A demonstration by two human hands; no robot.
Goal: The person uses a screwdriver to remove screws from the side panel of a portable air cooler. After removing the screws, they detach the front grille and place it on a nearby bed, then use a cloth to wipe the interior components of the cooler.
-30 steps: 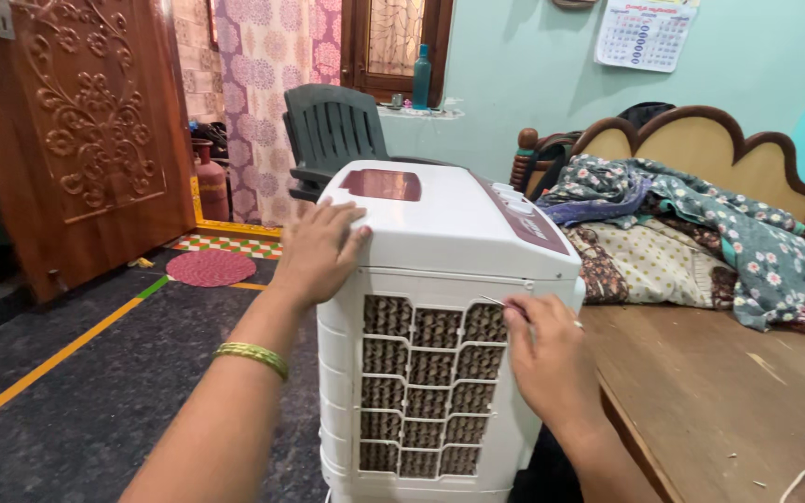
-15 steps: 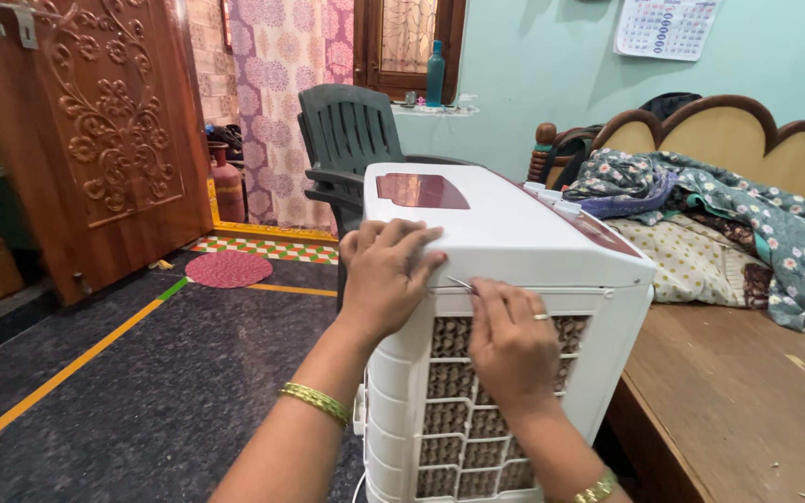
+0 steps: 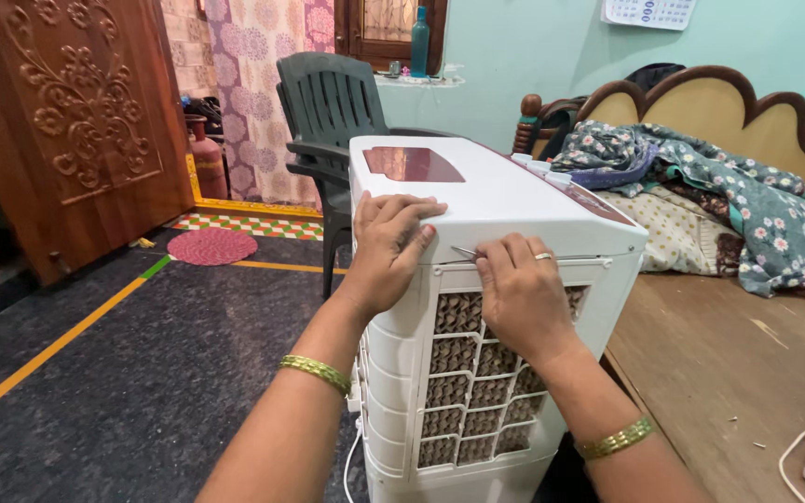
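Since a second ago the right hand [image 3: 522, 291] has climbed from the honeycomb grille to the top seam of the white plastic air cooler [image 3: 505, 214], pinching a thin metal tool [image 3: 465, 251]. The left hand [image 3: 386, 240] has slid from the lid to the top front edge beside it.

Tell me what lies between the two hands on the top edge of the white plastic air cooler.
In the head view, a thin metal tool pinched by the right hand bridges the gap toward the left hand on the white plastic air cooler.
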